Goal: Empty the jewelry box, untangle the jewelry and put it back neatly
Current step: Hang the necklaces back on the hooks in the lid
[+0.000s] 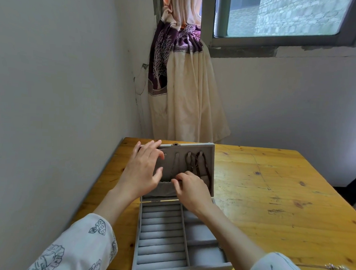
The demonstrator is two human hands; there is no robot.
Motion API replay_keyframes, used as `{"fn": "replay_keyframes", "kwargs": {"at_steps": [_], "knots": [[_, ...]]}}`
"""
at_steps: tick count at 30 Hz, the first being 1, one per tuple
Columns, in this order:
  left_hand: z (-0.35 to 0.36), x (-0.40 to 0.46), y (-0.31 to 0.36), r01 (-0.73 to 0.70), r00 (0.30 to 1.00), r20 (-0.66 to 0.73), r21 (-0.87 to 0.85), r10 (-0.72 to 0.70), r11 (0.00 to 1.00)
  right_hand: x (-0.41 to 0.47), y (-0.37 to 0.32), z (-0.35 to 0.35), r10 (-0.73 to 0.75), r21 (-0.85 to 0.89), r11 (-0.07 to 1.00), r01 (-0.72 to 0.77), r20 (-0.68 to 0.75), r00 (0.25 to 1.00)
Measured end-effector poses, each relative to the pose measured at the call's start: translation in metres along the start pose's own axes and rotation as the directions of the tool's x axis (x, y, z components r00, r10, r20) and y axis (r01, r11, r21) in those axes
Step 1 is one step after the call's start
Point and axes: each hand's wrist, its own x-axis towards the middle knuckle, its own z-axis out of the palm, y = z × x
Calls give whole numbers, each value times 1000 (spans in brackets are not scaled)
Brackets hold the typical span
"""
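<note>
My grey velvet jewelry box (161, 235) lies open on the yellow wooden counter (273, 191), its lid (207, 167) standing upright at the far side. The base has soft padded ring rolls on the left and square compartments on the right. Dark braided necklaces (200, 167) hang from hooks inside the lid, above a gathered fabric pocket (166, 189). My left hand (144, 170) rests flat and spread against the lid's left part, fingers apart. My right hand (190, 189) is at the pocket's edge with fingertips pinched together, though I cannot tell on what. A thin silver chain (335, 268) lies on the counter, well to my right.
</note>
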Motion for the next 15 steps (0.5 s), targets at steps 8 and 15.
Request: {"fn": "replay_keyframes", "kwargs": {"at_steps": [8, 15], "knots": [[-4, 0, 5, 41, 999, 17, -6, -41, 999, -7, 1, -2, -62, -39, 997, 61, -35, 997], [-14, -12, 25, 84, 996, 42, -65, -81, 994, -36, 6, -23, -54, 82, 995, 54, -1, 999]]}}
